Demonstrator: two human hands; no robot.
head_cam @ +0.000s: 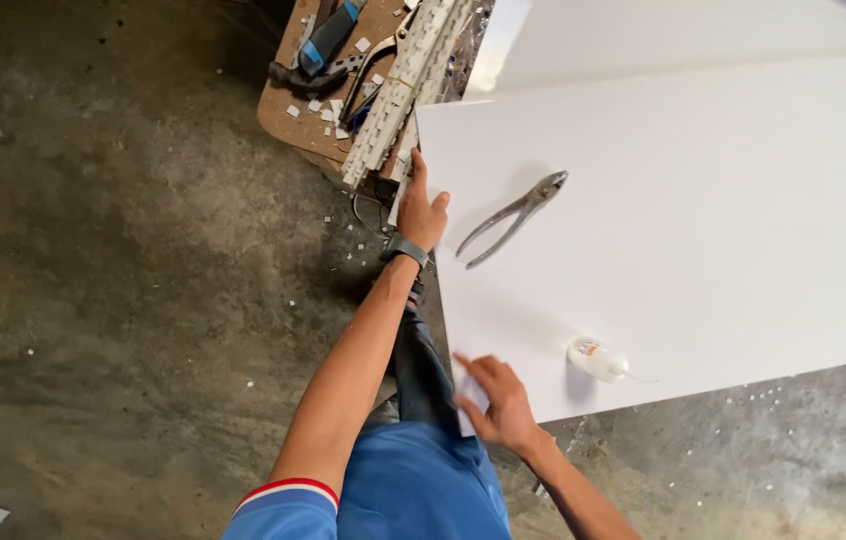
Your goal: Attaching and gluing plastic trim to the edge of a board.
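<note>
- Your left hand (424, 213) rests on the left edge of the large white panel (703, 230), near its far corner. The fingers lie flat and extended, with the thumb out to the side over the panel face. The hand presses on the edge and encloses nothing.
- A grey watch (406, 248) sits on your left wrist.
- Your right hand (499, 400) is at the near left corner of the white panel. The fingers are spread open and laid across the panel edge. Whether the fingertips curl under the edge cannot be told from this view.
- The white panel lies flat and fills the right half of the view. A second white sheet (663, 35) lies beyond it, at the top of the frame.
- A pair of metal pliers (513, 218) lies on the white panel, just right of your left hand, not touching it. The head points away from you and to the right; the handles are spread apart.
- A small white bottle (598, 359) lies on its side on the panel near the front edge, right of your right hand, clear of it.
- A wooden tabletop (288, 105) beyond your left hand carries a blue-handled tool (326, 40), white strips (405, 85) and small white chips.
- The concrete floor (113, 260) is stained and dotted with white scraps.
</note>
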